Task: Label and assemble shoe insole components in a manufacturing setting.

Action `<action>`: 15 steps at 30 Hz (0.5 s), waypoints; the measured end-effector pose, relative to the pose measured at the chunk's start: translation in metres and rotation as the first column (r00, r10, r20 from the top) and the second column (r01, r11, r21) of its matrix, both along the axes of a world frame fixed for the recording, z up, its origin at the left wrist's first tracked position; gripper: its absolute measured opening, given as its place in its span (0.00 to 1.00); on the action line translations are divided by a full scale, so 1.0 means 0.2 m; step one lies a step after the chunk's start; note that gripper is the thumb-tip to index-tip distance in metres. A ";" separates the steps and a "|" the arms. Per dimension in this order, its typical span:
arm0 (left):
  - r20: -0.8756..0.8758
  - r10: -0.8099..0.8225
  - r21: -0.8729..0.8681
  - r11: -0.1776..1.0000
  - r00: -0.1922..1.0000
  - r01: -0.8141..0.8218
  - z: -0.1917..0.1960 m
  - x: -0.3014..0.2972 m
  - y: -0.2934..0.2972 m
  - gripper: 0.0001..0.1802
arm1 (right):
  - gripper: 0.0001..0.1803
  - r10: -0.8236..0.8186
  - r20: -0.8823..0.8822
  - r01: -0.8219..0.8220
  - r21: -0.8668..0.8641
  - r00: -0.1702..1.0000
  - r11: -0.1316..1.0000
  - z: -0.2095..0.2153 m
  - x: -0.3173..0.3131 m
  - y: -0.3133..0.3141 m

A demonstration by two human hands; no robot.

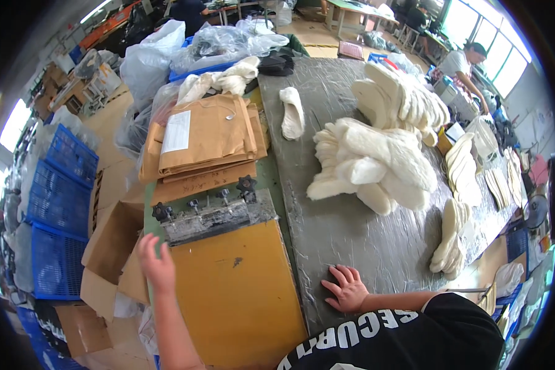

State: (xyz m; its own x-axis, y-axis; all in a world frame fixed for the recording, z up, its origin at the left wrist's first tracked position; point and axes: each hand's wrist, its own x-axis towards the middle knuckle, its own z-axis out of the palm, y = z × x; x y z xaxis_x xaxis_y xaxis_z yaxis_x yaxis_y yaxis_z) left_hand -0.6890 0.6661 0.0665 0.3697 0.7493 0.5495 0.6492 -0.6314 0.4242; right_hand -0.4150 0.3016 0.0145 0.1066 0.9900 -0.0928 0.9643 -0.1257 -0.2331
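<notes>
My left hand (157,264) is raised beside the left edge of a worn yellow board (234,287), fingers apart and holding nothing. Just ahead of it a grey metal clamp bar (222,219) with black star knobs lies across the board's far end. My right hand (346,290) rests flat on the grey sheet-covered table (339,246), fingers spread. Beyond it lies a heap of fluffy white slipper-shaped pieces (376,163). Farther left on the grey table, a single white slipper (291,114) lies apart from the heap.
Brown paper envelopes (209,132) are stacked beyond the clamp. An open cardboard box (111,240) and blue crates (58,203) stand at the left. More white pieces (401,98) sit at the far right, with a bundle (453,237) near the right edge. A person (465,68) works beyond.
</notes>
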 end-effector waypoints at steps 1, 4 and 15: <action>0.014 -0.083 0.005 0.997 0.996 0.083 0.04 0.11 -0.08 0.11 | 0.27 -0.014 -0.015 0.015 0.007 1.000 1.000 0.01 0.00 0.01; -0.084 -0.293 -0.065 0.955 0.952 0.288 0.17 0.48 -0.35 0.09 | 0.26 -0.045 -0.106 0.052 0.057 0.993 0.997 0.02 0.02 -0.02; -0.164 -0.868 -0.288 0.497 0.469 0.819 0.21 1.37 -1.53 0.10 | 0.25 -0.005 -0.356 0.212 0.543 0.934 0.813 -0.29 0.05 -0.05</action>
